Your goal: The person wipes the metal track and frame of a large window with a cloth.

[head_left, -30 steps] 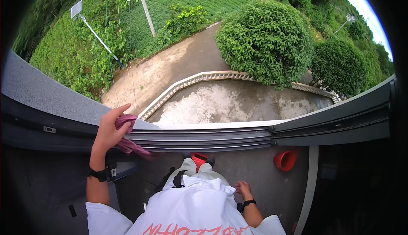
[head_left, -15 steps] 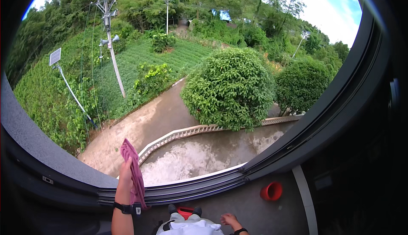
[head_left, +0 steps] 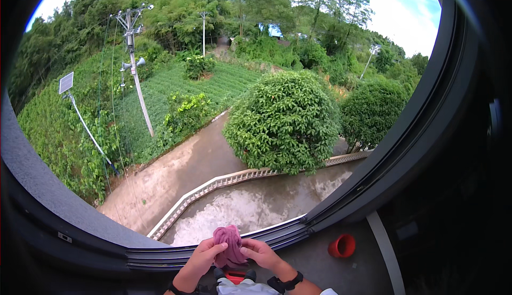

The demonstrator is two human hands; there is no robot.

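Note:
A crumpled pink-purple cloth [head_left: 229,244] is bunched up between my two hands, just in front of the window track. My left hand [head_left: 204,256] grips its left side, thumb pressed on the fabric. On the other side my right hand [head_left: 263,253] pinches the cloth between thumb and fingers. Both wrists wear dark bands. Behind the cloth run the dark metal rails of the window sill [head_left: 176,256]. Part of the cloth's lower end hangs over my feet.
A red bucket [head_left: 342,246] stands on the grey floor to the right. Something red [head_left: 236,278] lies between my feet. The dark window frame [head_left: 405,151] curves around the opening; outside, well below, are a concrete yard [head_left: 229,215], a white balustrade [head_left: 213,183] and trees.
My left hand has brought the cloth from the left of the opening back to the middle. My right hand has come up from beside my body and taken hold of it.

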